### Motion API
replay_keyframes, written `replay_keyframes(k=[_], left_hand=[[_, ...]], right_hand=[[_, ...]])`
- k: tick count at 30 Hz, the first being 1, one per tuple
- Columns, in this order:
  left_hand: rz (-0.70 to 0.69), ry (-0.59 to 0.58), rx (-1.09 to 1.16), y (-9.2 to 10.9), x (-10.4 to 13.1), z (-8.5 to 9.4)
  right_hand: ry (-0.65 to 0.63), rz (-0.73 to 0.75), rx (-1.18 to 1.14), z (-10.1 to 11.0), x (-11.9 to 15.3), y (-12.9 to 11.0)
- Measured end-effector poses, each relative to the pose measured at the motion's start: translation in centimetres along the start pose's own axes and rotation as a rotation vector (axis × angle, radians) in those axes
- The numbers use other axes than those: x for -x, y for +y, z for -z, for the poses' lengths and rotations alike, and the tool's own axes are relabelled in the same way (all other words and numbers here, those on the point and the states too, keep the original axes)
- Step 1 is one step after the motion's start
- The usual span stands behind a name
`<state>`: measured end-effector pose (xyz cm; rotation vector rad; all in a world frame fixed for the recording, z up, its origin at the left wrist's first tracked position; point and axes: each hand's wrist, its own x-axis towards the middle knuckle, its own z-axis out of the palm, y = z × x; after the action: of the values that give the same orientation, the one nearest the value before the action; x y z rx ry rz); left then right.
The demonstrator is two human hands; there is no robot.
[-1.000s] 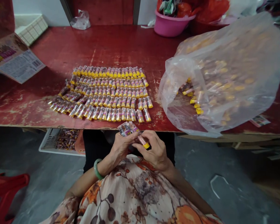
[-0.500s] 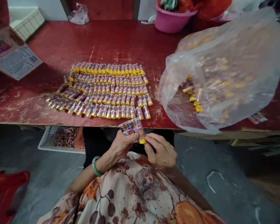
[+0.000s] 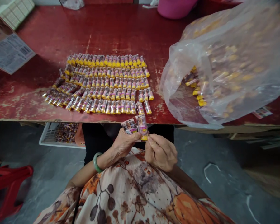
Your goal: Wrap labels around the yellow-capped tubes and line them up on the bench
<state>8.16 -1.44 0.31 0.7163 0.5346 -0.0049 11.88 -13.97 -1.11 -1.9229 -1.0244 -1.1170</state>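
Observation:
In front of my lap, my left hand (image 3: 124,143) is closed on a small fan of printed cards or labels (image 3: 130,126), its thumb on top. Just right of them stands a small printed tube (image 3: 142,124) with a yellow end, partly over the cards. My right hand (image 3: 162,152) pinches the tube's lower right edge by the yellow end; its other fingers are curled in. Past my hands, several rows of similar yellow-ended tubes (image 3: 104,91) lie side by side on the red table (image 3: 121,34).
A big clear plastic bag (image 3: 179,105) of tubes lies open at right. At left are a printed carton (image 3: 11,49) and a white basket (image 3: 16,12). A pink tub (image 3: 174,9) stands behind. Below are a filled crate (image 3: 45,137) and a red stool (image 3: 11,183).
The view has tipped down a little, so the table things sit higher. The tube stands more upright and shows its printed face; my right fingers have closed tighter at its yellow end.

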Motion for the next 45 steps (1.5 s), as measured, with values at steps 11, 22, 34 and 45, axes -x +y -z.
replay_keyframes(k=[11, 22, 34, 45], left_hand=[[0.019, -0.042, 0.011, -0.6, 0.1, 0.0], [0.033, -0.026, 0.034, -0.2, 0.8, -0.1], [-0.021, -0.109, 0.046, -0.6, 1.1, 0.2], [-0.073, -0.063, -0.099, 0.3, 0.6, 0.4]], right_hand=[[0.047, 0.026, 0.008, -0.2, 0.0, 0.0], [-0.032, -0.086, -0.103, 0.4, 0.6, 0.2], [-0.061, -0.084, -0.059, 1.1, 0.5, 0.0], [-0.201, -0.337, -0.354, 1.1, -0.8, 0.3]])
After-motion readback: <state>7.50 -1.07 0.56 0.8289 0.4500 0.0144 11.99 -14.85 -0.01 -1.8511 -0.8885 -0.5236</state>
